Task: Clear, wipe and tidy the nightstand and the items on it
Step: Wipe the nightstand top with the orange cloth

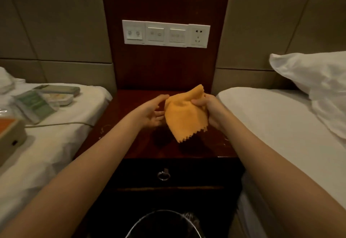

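An orange cloth (184, 114) with a zigzag edge hangs above the dark wooden nightstand (134, 144). My right hand (209, 109) grips the cloth's upper part, fingers curled round it. My left hand (154, 111) is open, palm turned toward the cloth, fingers straight and just touching its left edge. The nightstand top under the hands is bare and glossy. A drawer with a metal ring pull (163, 175) faces me below.
On the left bed (56, 144) lie a green-grey box (61, 89), a white tray, a green booklet (34, 104), a cable and an orange-topped box (10, 135). The right bed holds a white pillow (318, 80). A switch panel (165, 33) sits on the wall. A lined bin (162, 224) stands below.
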